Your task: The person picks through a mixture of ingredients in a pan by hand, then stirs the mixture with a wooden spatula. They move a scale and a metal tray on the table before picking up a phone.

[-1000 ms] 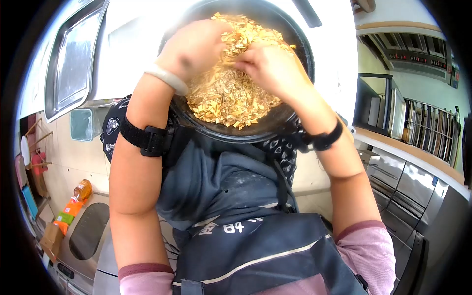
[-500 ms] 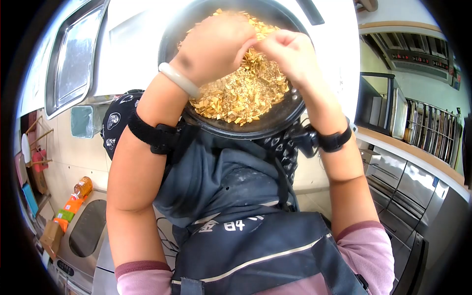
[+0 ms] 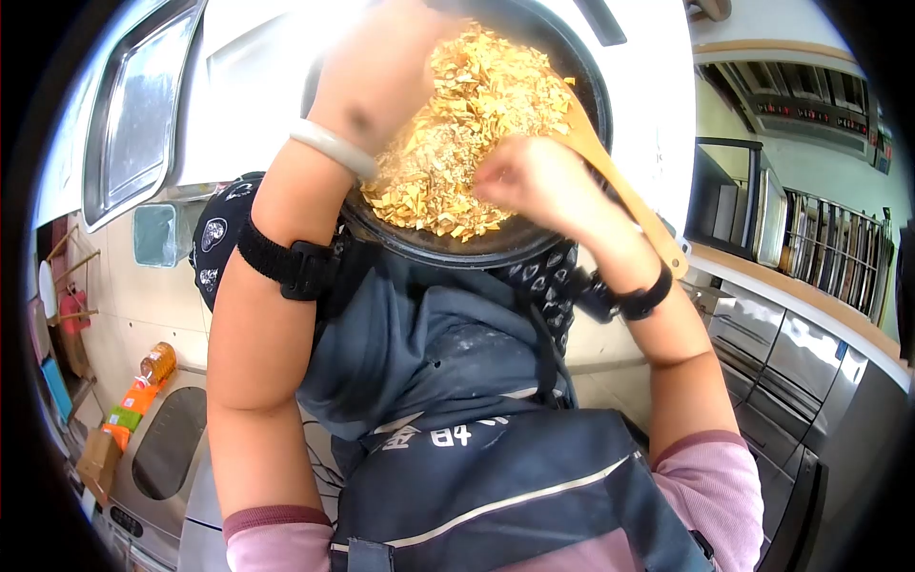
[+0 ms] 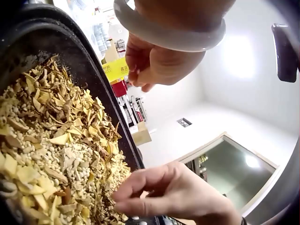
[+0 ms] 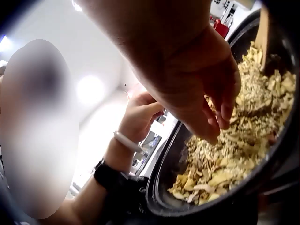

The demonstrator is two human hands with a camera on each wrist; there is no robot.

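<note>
A dark wok-like pan [image 3: 419, 246] holds a heap of yellow-brown flat pieces [image 3: 505, 81] mixed with pale grains [image 4: 75, 161]. My right hand [image 3: 548, 186] is low over the heap's near right part, fingers loosely bent. In the left wrist view the fingertips [image 4: 123, 199] are right at the mix, with a gap between thumb and forefinger. Toward the pan's far left edge is my left hand [image 3: 386, 71], a pale bangle [image 3: 334, 150] on its wrist. Its fingers are curled in the left wrist view, nothing showing in them. A wooden spatula [image 3: 629, 195] leans on the pan's right rim.
On the white counter at left stands a metal tray [image 3: 143, 114]. A dark handle-like bar [image 3: 599, 19] lies beyond the pan. A greenish bin [image 3: 160, 235] is on the floor at lower left. Drawers [image 3: 753, 334] and a rack of trays [image 3: 829, 248] are at right.
My hands met above the heap half a second ago and are now apart. The left has moved up and left, the right down toward me. The spatula's handle now shows beside the right arm.
</note>
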